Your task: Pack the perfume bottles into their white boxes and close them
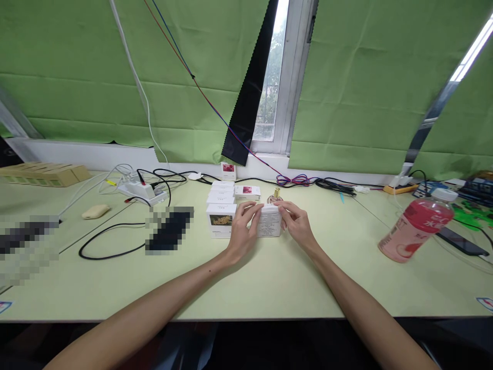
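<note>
A small white box (268,226) with lines of printed text on its side stands upright on the table. My left hand (243,228) pinches its top left edge, fingers and thumb together. At the top right corner, my right hand (298,226) grips the same box with thumb and fingertips. Just left of it is a row of similar white boxes (216,208); the front one has a picture of yellow flowers and is partly covered by my left hand. Behind the held box, a small gold-coloured metal piece (277,192) shows, its lower part hidden.
Another white box (247,193) lies behind, and one more (228,171) stands by the wall. A pink drink bottle (416,226) is at right, near a phone (462,241). A power strip (142,192), cables and a beige case (96,211) are at left.
</note>
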Tool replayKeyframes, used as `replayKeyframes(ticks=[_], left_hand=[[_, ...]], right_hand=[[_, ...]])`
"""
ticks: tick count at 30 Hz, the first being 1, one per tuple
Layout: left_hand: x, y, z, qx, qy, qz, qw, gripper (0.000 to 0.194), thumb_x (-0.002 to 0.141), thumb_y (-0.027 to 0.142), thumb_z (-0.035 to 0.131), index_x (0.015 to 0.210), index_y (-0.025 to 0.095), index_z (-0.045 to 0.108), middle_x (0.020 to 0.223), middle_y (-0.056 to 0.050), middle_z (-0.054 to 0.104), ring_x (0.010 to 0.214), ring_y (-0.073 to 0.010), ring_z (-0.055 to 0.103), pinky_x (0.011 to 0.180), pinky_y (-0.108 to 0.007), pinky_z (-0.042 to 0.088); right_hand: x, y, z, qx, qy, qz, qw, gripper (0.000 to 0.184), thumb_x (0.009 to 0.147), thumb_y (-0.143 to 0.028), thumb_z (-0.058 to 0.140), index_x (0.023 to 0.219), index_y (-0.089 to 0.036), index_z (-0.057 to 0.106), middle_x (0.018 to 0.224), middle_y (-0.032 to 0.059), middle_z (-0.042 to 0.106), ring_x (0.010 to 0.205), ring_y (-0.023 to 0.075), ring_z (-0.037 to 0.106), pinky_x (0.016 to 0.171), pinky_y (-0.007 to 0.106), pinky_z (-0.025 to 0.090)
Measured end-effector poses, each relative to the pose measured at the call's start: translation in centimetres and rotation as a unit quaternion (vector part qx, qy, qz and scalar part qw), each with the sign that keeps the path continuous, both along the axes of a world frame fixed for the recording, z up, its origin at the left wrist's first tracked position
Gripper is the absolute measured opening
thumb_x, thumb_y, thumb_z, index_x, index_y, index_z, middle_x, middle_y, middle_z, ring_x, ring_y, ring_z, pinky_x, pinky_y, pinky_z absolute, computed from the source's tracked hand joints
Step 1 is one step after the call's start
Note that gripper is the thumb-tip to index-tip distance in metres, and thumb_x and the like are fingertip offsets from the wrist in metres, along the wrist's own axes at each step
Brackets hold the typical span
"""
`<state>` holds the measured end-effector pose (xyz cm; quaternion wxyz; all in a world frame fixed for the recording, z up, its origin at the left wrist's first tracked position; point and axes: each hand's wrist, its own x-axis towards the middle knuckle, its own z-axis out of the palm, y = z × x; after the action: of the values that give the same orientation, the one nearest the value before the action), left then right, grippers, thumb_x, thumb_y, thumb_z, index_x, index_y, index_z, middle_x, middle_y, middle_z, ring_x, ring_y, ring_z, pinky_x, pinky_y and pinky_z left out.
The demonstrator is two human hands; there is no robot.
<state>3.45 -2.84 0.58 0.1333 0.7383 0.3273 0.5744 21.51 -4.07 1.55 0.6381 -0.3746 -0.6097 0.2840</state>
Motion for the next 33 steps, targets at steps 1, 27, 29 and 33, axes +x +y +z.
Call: replayKeyframes(ticks=[1, 27, 29, 33], left_hand=[[0.00, 0.01, 0.01, 0.001, 0.000, 0.002, 1.000, 0.026, 0.103, 0.030, 0.051, 0.119, 0.026, 0.072, 0.124, -0.009, 0.060, 0.118, -0.0215, 0.063, 0.098, -0.040, 0.059], [0.11, -0.08, 0.68, 0.056, -0.007, 0.022, 0.998, 0.016, 0.100, 0.026, 0.058, 0.102, 0.021, 0.074, 0.111, -0.007, 0.064, 0.108, -0.0200, 0.064, 0.095, -0.034, 0.053], [0.09, -0.13, 0.77, 0.059, -0.005, 0.019, 0.998, 0.015, 0.100, 0.024, 0.058, 0.101, 0.021, 0.073, 0.110, -0.006, 0.064, 0.106, -0.0194, 0.065, 0.094, -0.034, 0.053], [0.04, -0.15, 0.89, 0.070, -0.001, 0.012, 0.998, 0.014, 0.100, 0.021, 0.058, 0.100, 0.021, 0.071, 0.109, -0.006, 0.065, 0.104, -0.0185, 0.065, 0.093, -0.033, 0.053]], right_hand=[[0.01, 0.01, -0.03, 0.001, 0.000, 0.000, 1.000, 0.041, 0.089, -0.057, 0.066, 0.100, -0.020, 0.080, 0.113, 0.0110, 0.071, 0.048, 0.0067, 0.047, 0.044, 0.026, 0.047], [0.02, 0.10, -0.26, -0.021, 0.003, 0.009, 1.000, 0.041, 0.088, -0.050, 0.069, 0.106, -0.014, 0.080, 0.076, 0.0040, 0.072, 0.048, 0.0100, 0.049, 0.049, 0.028, 0.045], [0.01, 0.06, -0.18, -0.021, -0.001, 0.007, 1.000, 0.042, 0.088, -0.050, 0.069, 0.106, -0.014, 0.080, 0.072, 0.0034, 0.070, 0.047, 0.0104, 0.048, 0.050, 0.028, 0.046], [0.01, 0.06, -0.11, -0.021, -0.014, 0.002, 1.000, 0.043, 0.088, -0.051, 0.068, 0.107, -0.015, 0.080, 0.069, 0.0028, 0.069, 0.048, 0.0114, 0.049, 0.051, 0.029, 0.047]])
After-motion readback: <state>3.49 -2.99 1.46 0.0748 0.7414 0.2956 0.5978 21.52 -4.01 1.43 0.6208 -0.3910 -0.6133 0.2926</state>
